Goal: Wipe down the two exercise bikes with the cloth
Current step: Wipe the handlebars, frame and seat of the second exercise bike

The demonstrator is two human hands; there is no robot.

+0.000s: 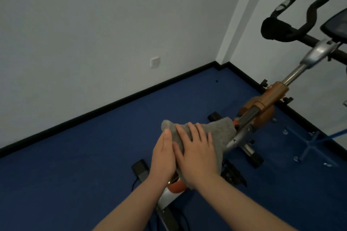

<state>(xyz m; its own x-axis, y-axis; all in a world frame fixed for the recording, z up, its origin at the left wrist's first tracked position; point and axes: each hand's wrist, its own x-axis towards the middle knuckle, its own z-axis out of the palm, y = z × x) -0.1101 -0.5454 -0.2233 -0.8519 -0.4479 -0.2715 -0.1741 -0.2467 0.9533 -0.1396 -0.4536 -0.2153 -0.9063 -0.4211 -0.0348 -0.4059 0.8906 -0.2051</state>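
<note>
I see a plain grey cloth (216, 133) on a bike (262, 103) with an orange-brown frame, silver metal post and black handlebars (293, 5). Floor (75, 174) solid deep blue, unpatterned, edged by a black skirting (112, 107). Walls (93, 24) pale grey-white; socket plate (155, 62) white.

We see blue floor (75, 165) w/ exercise bike (262, 103) standing on it, its black feet (254, 157) down, near the black skirting (112, 107).

Bike (262, 103) part under cloth (221, 133) hidden. Handlebars (293, 30) and console (336, 24) cut off at right edge. Second bike not identifiable. Rear frame runs off bottom.
</note>
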